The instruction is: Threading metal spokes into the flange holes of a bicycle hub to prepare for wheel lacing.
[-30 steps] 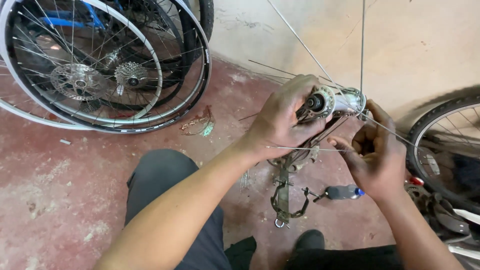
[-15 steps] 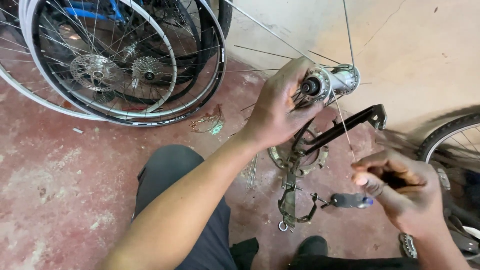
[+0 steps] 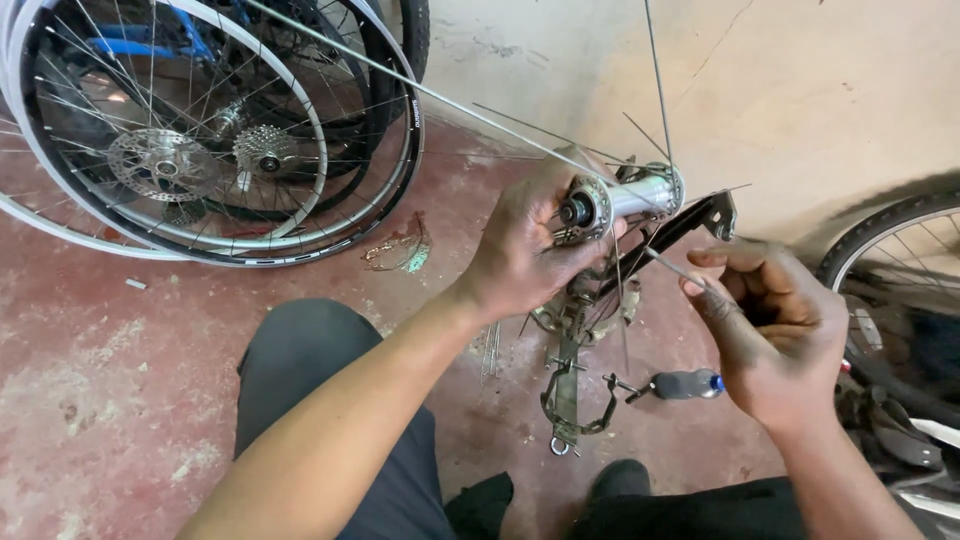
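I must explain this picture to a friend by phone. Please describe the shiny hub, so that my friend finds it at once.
Start at the pale wall on the upper right, then drop to the two hands before it. The left hand grips a silver wheel hub. Unlike the hubs in the wheels leaning at upper left, it has no rim, only a few loose spokes fanning out.

No signs or screens. One crumpled wrapper point(image 3: 400, 248), greenish and clear, possibly packaging, lies on the red floor point(image 3: 120, 400) beside the stacked wheel rims point(image 3: 330, 230); its label is unreadable.
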